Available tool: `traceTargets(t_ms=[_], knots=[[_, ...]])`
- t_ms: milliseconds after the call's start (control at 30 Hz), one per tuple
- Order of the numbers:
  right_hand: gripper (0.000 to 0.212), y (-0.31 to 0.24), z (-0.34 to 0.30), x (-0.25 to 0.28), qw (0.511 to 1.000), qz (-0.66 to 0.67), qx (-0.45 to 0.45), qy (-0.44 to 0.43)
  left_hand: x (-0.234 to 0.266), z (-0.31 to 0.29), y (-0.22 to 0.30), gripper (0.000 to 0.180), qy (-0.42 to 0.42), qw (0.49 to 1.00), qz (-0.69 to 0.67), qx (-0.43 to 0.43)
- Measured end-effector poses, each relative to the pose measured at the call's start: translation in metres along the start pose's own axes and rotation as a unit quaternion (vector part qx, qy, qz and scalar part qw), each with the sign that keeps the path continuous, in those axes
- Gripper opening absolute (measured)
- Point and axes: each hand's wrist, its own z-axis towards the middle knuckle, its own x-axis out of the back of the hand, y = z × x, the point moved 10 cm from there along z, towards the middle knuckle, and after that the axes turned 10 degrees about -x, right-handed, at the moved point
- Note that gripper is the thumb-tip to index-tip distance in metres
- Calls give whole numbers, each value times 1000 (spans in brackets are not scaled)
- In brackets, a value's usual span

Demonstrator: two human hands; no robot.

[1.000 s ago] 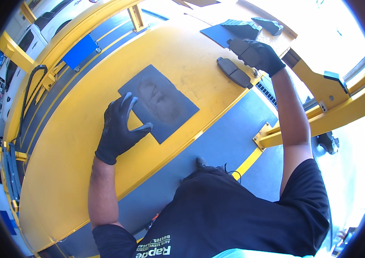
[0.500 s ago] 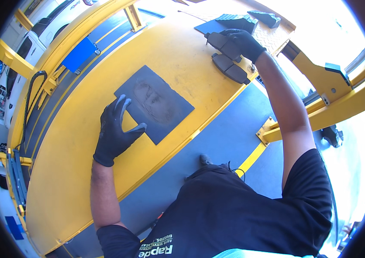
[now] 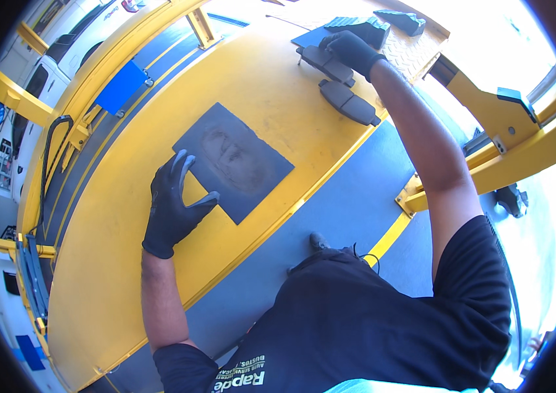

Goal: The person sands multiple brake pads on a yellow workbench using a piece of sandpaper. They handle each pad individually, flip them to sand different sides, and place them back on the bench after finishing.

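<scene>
My left hand (image 3: pixel 178 204), in a dark glove, is open, with fingers and thumb spread in a wide curve. It is beside the left corner of a dark, square-cut abrasive-looking sheet (image 3: pixel 255 154) with a scuffed grey-brown oval in its middle. Farther off at the upper right, my right hand (image 3: pixel 353 52), gloved too, has its fingers curled over the far end of a dark brake pad (image 3: pixel 322 63); the fingertips are partly hidden. A second brake pad (image 3: pixel 348 103) lies right by it, nearer to me.
Both pads and the sheet rest on a broad yellow metal surface (image 3: pixel 134 150). Beyond my right hand are dark ridged blocks (image 3: pixel 401 23) on a tread-plate ramp (image 3: pixel 415 49). A yellow lift arm (image 3: pixel 507 164) runs along the right. A blue panel (image 3: pixel 121 87) stands at the left.
My right hand has moved a little left and away from me, its fingers more curled. The brake pad under it has shifted slightly left. My left hand keeps nearly the same pose.
</scene>
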Motion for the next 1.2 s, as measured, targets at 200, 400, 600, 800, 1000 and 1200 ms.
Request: traceTargets(t_ms=[200, 400, 600, 800, 1000, 1200], knots=[[29, -3, -24, 4, 993, 109, -51, -8, -1, -4, -4, 90, -18, 1000, 4, 11], [40, 1, -44, 12, 974, 222, -48, -21, -6, 2, -5, 89, -23, 1000, -1, -2], [43, -52, -171, 29, 980, 36, -5, 197, -1, -6, -9, 86, -23, 999, -15, 25], [60, -95, -243, -6, 917, -222, -7, 331, -5, -1, -8, 86, -11, 999, -37, 19], [71, -74, -232, -17, 936, -179, -45, 300, -7, -2, -13, 86, -9, 999, -36, 23], [71, -65, -231, -11, 937, -88, -9, 338, -6, 0, -12, 85, -12, 999, -23, 32]])
